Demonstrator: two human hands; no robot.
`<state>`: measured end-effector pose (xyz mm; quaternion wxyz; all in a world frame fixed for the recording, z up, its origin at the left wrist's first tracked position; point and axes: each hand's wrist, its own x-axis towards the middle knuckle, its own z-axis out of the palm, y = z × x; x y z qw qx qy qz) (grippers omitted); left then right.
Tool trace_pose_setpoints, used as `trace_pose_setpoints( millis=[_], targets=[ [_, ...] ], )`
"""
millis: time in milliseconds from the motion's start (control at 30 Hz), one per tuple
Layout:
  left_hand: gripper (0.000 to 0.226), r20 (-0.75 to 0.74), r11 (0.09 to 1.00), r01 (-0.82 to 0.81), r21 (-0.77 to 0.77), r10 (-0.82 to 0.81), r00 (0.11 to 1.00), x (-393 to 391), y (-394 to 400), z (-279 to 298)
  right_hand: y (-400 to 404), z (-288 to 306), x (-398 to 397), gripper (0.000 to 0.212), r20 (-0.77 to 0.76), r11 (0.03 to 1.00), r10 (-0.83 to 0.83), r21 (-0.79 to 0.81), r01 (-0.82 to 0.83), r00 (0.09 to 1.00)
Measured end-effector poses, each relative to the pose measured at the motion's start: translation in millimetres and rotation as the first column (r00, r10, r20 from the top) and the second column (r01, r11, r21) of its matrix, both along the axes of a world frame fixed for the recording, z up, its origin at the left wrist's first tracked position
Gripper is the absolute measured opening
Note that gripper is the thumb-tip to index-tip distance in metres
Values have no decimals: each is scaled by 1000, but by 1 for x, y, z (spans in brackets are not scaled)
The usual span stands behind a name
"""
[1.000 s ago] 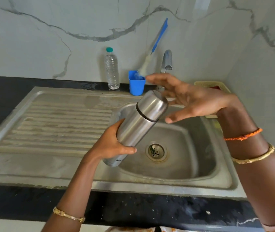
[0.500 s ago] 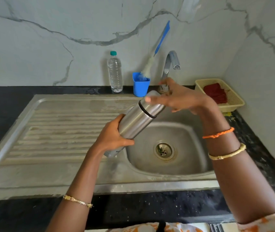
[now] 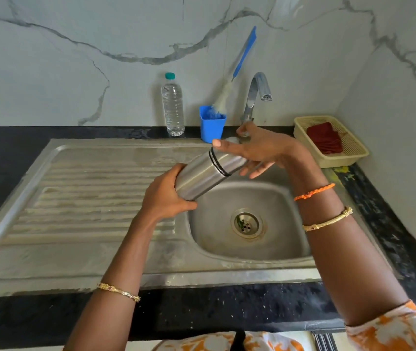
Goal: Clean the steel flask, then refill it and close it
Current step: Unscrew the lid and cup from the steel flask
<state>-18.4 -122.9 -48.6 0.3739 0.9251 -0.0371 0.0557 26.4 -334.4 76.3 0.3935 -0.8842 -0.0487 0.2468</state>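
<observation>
The steel flask [image 3: 201, 176] is tilted over the sink basin [image 3: 285, 198], its capped end pointing up and to the right. My left hand [image 3: 166, 196] grips its lower body. My right hand [image 3: 265, 150] is over the cap [image 3: 227, 159]. The thumb is on top, the index finger lies across, and the other fingers reach beneath. A black ring marks where the cap meets the body. The cap's far end is hidden by my right palm.
The tap [image 3: 256, 89] stands behind the basin with no water running. A blue cup [image 3: 212, 126] holding a long blue-handled brush [image 3: 243, 55] and a plastic water bottle [image 3: 173, 107] stand by the wall. At the right is a yellow basket [image 3: 354, 154] with a red cloth [image 3: 324, 138]. A ribbed drainboard [image 3: 87, 193] lies left.
My right hand, spread beside the cap a second ago, has come onto the cap and closed around it. The flask has tilted lower, and my view has pulled back.
</observation>
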Motion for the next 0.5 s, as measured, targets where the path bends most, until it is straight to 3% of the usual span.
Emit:
trace_pose_setpoints(
  millis=[133,200,267,367,500],
  targets=[
    [79,-16,1000,15,2,-15,1000,-1,3,0,12,-12,0,52,83,998,32,59,-37,996],
    [79,-29,997,15,-76,-18,999,-2,9,-1,6,-13,3,44,177,968,69,224,-108,982],
    [76,-56,985,0,-173,-10,998,-4,15,-2,-3,-13,8,42,182,868,79,471,-158,980],
    [78,-76,950,-40,-309,17,997,-8,21,-4,-5,-26,16,46,84,696,90,708,-123,992],
    [77,-74,901,-98,-422,73,995,-15,28,-9,15,-64,26,46,-203,583,-21,793,177,979]
  ],
)
